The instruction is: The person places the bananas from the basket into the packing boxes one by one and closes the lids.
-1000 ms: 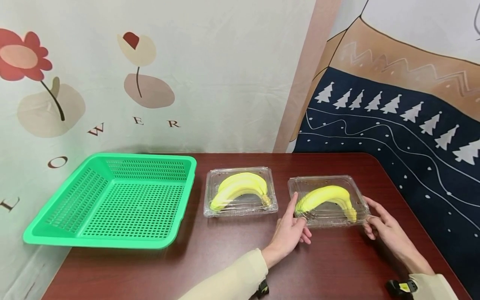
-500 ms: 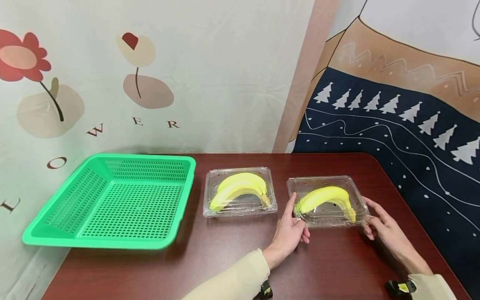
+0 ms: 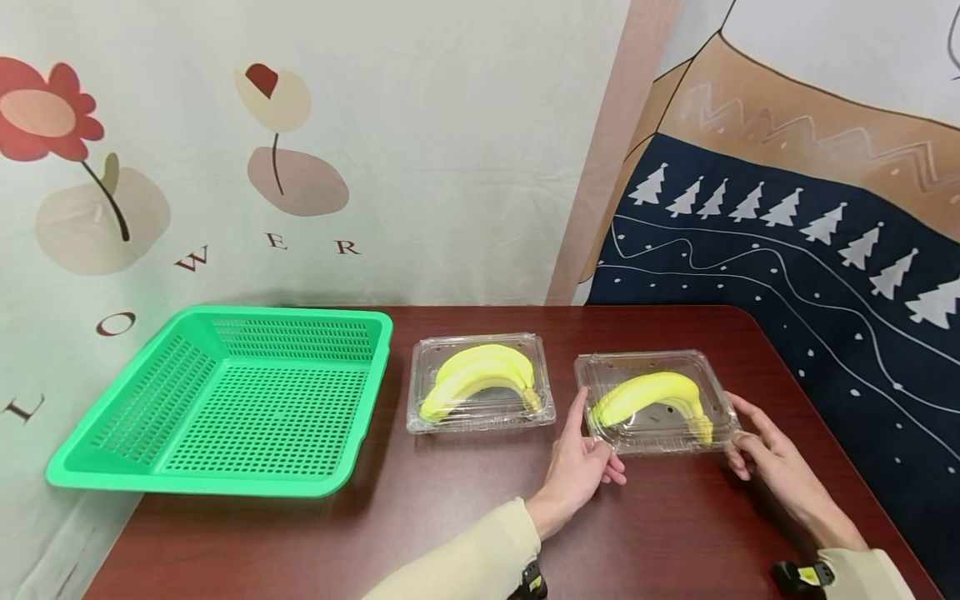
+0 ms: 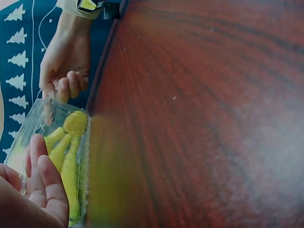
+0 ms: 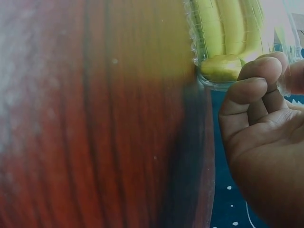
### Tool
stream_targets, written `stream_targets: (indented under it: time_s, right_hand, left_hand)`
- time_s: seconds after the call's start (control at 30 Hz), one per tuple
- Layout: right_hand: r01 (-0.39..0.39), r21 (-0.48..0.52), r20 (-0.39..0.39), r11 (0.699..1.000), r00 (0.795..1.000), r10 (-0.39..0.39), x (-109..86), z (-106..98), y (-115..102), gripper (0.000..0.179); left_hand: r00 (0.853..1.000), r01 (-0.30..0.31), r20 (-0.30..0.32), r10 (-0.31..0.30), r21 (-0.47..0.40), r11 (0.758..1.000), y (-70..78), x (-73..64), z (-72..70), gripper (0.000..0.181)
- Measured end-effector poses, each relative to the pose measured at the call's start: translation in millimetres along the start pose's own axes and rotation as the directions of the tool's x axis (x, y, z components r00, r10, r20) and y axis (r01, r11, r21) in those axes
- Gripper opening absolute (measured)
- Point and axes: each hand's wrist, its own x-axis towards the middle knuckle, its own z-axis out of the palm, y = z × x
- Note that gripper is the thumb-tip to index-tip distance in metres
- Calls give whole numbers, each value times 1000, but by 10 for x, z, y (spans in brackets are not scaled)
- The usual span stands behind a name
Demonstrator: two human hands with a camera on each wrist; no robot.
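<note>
A clear plastic clamshell box (image 3: pixel 637 360) with yellow bananas (image 3: pixel 651 395) inside sits at the right of the table, its lid down. My left hand (image 3: pixel 572 477) holds the box's near left corner, index finger along the left side and thumb at the front. On the opposite side, my right hand (image 3: pixel 780 471) pinches the right edge near the front corner. In the right wrist view, the right fingers (image 5: pixel 247 90) are curled by the box's end, close to the banana stem (image 5: pixel 221 68). Whether the box's base touches the table is hard to tell.
A second clear clamshell box (image 3: pixel 480 425) of bananas stands left of the held one, lid down. Farther left is a green perforated plastic basket (image 3: pixel 247 486). Behind the dark red table (image 3: pixel 420 533) hangs a printed cloth (image 3: pixel 450 150).
</note>
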Motion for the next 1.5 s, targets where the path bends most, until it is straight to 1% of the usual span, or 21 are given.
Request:
stream_targets:
  time_s: [0.1, 0.17, 0.33, 0.47, 0.57, 0.67, 0.9, 1.07, 1.27, 1.37, 1.5]
  right_hand:
    - [1, 2, 6, 1000, 1000, -1, -3, -11, 1, 52]
    - [1, 10, 12, 1000, 1000, -1, -6, -13, 0, 52]
    - [-4, 20, 16, 1000, 1000, 3, -7, -9, 0, 53]
    - [-8, 16, 18, 1000, 1000, 8, 3, -6, -1, 53]
    - [-8, 9, 17, 1000, 1000, 8, 11, 3, -2, 53]
    - [-3, 4, 18, 1000, 1000, 3, 12, 15, -2, 53]
    - [-4, -7, 11, 1000, 1000, 4, 16, 23, -8, 53]
    - [3, -10, 24, 1000, 1000, -2, 22, 16, -9, 53]
    - [-10, -22, 5, 1000, 1000, 10, 19, 23, -28, 51]
    - [-19, -50, -17, 999, 1000, 19, 12, 20, -39, 51]
    - [-29, -138, -54, 990, 998, 22, -5, -1, -47, 49]
  left_hand:
    - [1000, 7, -24, -8, -21, 1000, -11, -13, 15, 85]
    - [999, 20, -41, -21, -27, 999, -14, -19, 23, 80]
    - [997, 46, -67, -50, -47, 998, -24, -25, 37, 54]
    - [995, 21, -101, -27, -60, 998, -33, -25, 46, 31]
    - [993, 8, -117, -15, -60, 998, -33, -31, 45, 23]
    - [993, 6, -117, -13, -52, 999, -35, -38, 40, 21]
    - [991, 29, -129, -34, -42, 999, -36, -40, 34, 19]
    - [991, 17, -132, -22, -41, 999, -34, -42, 30, 20]
    - [994, 9, -104, -16, -70, 998, -42, -40, 6, 17]
    - [996, 10, -91, -14, -47, 999, -45, -39, -11, 13]
    - [996, -2, -91, 5, 31, 1000, -32, -47, -38, 12]
